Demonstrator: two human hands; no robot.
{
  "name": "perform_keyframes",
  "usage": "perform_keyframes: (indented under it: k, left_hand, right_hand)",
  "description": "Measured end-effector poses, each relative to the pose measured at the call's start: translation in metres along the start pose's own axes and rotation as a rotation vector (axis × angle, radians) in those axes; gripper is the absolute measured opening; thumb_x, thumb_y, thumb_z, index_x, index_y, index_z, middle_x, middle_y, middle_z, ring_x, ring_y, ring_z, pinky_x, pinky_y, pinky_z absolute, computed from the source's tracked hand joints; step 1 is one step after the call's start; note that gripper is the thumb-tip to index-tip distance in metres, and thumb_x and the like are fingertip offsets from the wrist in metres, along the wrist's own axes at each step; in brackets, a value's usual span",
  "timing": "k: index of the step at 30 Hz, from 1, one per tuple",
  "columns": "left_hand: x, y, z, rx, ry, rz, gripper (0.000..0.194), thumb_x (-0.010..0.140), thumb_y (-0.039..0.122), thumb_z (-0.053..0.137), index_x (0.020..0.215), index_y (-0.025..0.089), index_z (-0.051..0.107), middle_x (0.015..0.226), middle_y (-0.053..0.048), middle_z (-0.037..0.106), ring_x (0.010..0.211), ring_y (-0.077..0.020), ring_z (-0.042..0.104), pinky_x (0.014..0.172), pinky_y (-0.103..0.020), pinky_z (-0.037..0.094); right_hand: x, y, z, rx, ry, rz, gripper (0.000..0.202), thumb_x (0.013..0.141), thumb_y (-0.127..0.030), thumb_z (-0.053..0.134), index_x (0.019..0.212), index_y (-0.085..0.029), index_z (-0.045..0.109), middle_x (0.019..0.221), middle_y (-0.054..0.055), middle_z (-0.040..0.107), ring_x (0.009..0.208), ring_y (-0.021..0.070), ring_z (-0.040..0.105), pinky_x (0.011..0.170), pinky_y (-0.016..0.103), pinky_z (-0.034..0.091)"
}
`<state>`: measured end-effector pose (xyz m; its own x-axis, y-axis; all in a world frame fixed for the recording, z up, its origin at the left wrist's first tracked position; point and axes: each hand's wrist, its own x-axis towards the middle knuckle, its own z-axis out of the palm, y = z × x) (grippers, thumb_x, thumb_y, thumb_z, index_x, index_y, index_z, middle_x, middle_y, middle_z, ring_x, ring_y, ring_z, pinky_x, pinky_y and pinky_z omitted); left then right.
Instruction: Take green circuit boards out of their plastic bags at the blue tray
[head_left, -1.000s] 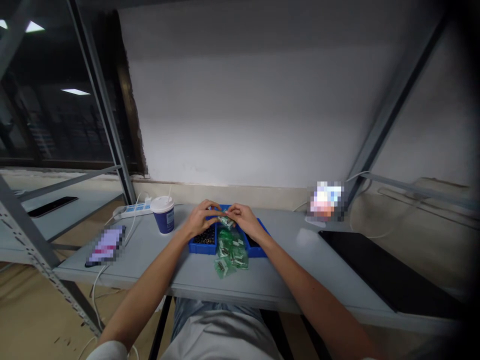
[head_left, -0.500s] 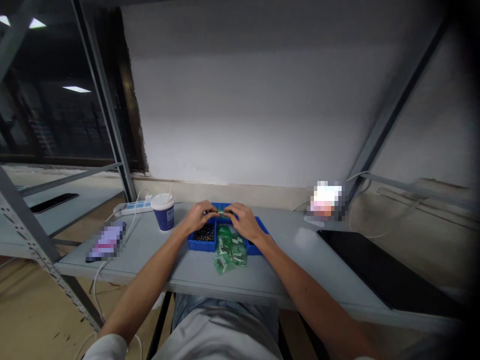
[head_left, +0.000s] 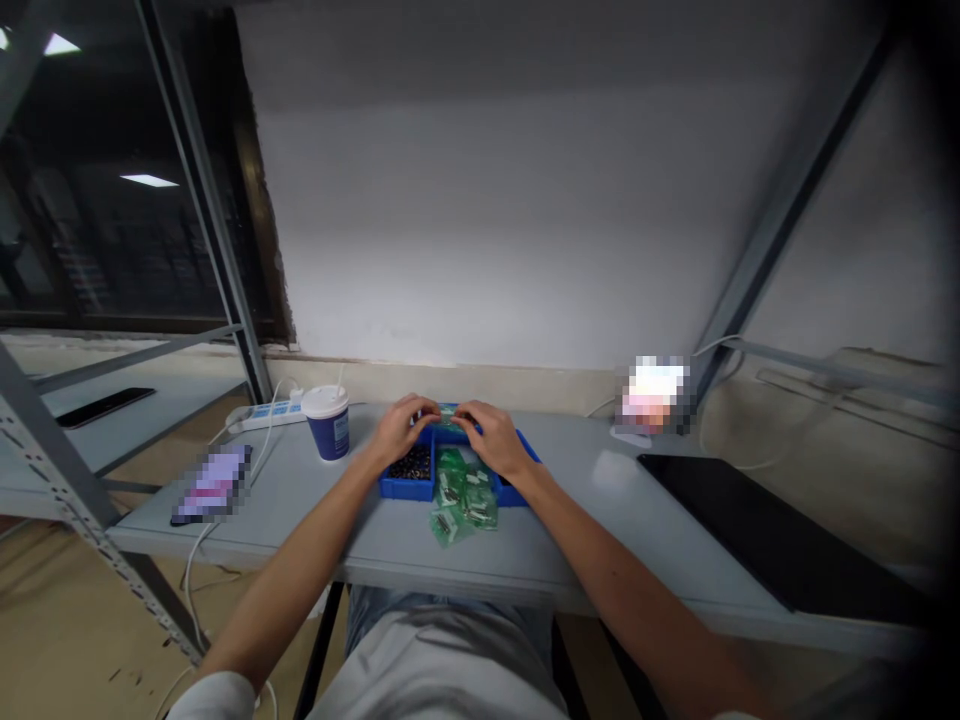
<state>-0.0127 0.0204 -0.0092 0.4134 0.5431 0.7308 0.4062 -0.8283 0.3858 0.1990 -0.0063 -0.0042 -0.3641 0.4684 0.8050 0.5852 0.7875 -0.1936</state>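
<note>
Both my left hand (head_left: pixel 400 432) and right hand (head_left: pixel 491 440) pinch a small green packet (head_left: pixel 448 425) over the blue bin (head_left: pixel 409 487); more packets (head_left: pixel 461 500) spill onto the surface (head_left: pixel 300 500).

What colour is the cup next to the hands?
The cup is dark blue with a white lid, seen in the head view.

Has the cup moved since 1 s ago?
No. The cup stands beside the power strip, left of the blue tray, as before.
</note>
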Motion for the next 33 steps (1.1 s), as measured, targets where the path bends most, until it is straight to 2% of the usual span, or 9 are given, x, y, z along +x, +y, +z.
perform_keyframes:
  k: [2,6,13,16,19,23,26,29,33]
  left_hand:
    - [0.000,0.000,0.000,0.003,0.024,0.020,0.013,0.094,0.027,0.055,0.096,0.019,0.066,0.089,-0.003,0.065,0.083,-0.0146,0.059,0.079,-0.027,0.047]
    - [0.001,-0.005,0.002,-0.007,0.079,0.020,0.020,0.096,0.018,0.048,0.104,0.019,0.066,0.097,-0.005,0.066,0.091,-0.0157,0.060,0.086,-0.030,0.048]
    - [0.001,-0.004,0.000,0.033,0.061,0.016,0.017,0.093,0.023,0.056,0.105,0.020,0.068,0.091,-0.005,0.065,0.084,-0.0160,0.057,0.076,-0.029,0.050]
    - [0.002,-0.001,-0.002,0.092,0.083,0.046,0.018,0.092,0.030,0.059,0.101,0.020,0.071,0.087,-0.005,0.066,0.082,-0.0172,0.054,0.075,-0.030,0.049]
    - [0.002,0.001,-0.001,0.101,0.112,0.054,0.018,0.091,0.034,0.061,0.097,0.021,0.071,0.091,-0.006,0.065,0.087,-0.0185,0.055,0.072,-0.030,0.049]
    - [0.001,-0.002,0.004,-0.043,0.125,-0.046,0.024,0.088,0.035,0.064,0.107,0.019,0.061,0.092,-0.003,0.066,0.078,-0.0139,0.060,0.067,-0.025,0.050]
    - [0.001,-0.004,0.005,-0.062,0.143,-0.068,0.022,0.087,0.035,0.066,0.100,0.019,0.060,0.088,-0.002,0.065,0.076,-0.0127,0.060,0.066,-0.023,0.049]
    - [0.001,-0.004,0.004,0.005,0.113,-0.024,0.015,0.091,0.033,0.060,0.092,0.018,0.065,0.087,-0.003,0.064,0.080,-0.0140,0.058,0.071,-0.026,0.049]
    - [0.000,-0.002,0.003,0.026,0.117,-0.010,0.019,0.096,0.027,0.051,0.101,0.019,0.067,0.092,-0.006,0.065,0.083,-0.0149,0.059,0.078,-0.029,0.050]
  right_hand:
    - [0.000,0.000,-0.001,0.020,-0.011,-0.019,0.011,0.094,-0.020,0.051,0.097,-0.021,0.061,0.089,0.006,0.067,0.083,0.0192,0.063,0.080,0.034,0.050]
    - [0.000,0.002,-0.001,0.010,-0.035,-0.053,0.033,0.089,-0.006,0.043,0.113,-0.022,0.059,0.106,0.008,0.066,0.098,0.0204,0.062,0.089,0.037,0.050]
    - [-0.001,0.009,-0.001,-0.024,-0.024,-0.076,0.021,0.093,-0.015,0.048,0.106,-0.023,0.062,0.115,0.009,0.062,0.107,0.0217,0.059,0.095,0.040,0.049]
    - [-0.001,0.010,-0.001,-0.056,0.000,-0.080,0.016,0.094,-0.018,0.048,0.098,-0.022,0.063,0.109,0.009,0.065,0.103,0.0223,0.060,0.092,0.040,0.049]
    - [-0.003,0.008,0.002,-0.037,0.006,-0.017,0.013,0.094,-0.021,0.050,0.104,-0.021,0.059,0.096,0.007,0.067,0.089,0.0205,0.063,0.083,0.036,0.051]
    - [-0.005,0.004,0.005,-0.028,-0.004,0.084,0.015,0.092,-0.024,0.053,0.107,-0.020,0.052,0.084,0.004,0.065,0.072,0.0180,0.062,0.070,0.031,0.049]
    - [-0.004,0.000,0.003,-0.063,-0.027,0.054,0.006,0.094,-0.025,0.050,0.097,-0.021,0.053,0.078,0.003,0.063,0.070,0.0179,0.060,0.069,0.031,0.048]
    - [-0.003,-0.004,-0.001,-0.056,-0.010,0.013,0.010,0.095,-0.024,0.047,0.095,-0.021,0.057,0.080,0.004,0.064,0.074,0.0184,0.060,0.074,0.032,0.048]
    - [-0.002,-0.003,-0.002,0.019,0.047,-0.001,0.025,0.094,-0.016,0.041,0.111,-0.021,0.058,0.096,0.007,0.068,0.086,0.0193,0.064,0.082,0.035,0.050]
